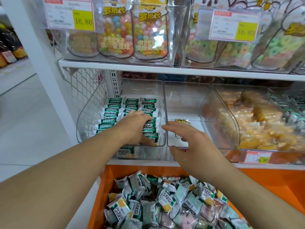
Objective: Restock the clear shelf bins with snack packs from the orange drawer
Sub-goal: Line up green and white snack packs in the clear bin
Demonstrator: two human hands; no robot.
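Orange drawer (pixel 279 182) w/ loose green-white snack packs (pixel 166 204) sits below both hands. Left hand (pixel 137 128) fingers curled on packs inside clear plastic bin (pixel 85 123); right hand (pixel 194 146) fingers spread, holding nothing, beside it.

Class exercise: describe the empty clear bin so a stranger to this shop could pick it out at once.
Find the lower white shelf just above the orange drawer. Three clear bins sit along it; take the middle bin. Its left neighbour holds rows of green-and-white snack packs and its right neighbour orange-yellow packs, while this one holds none.
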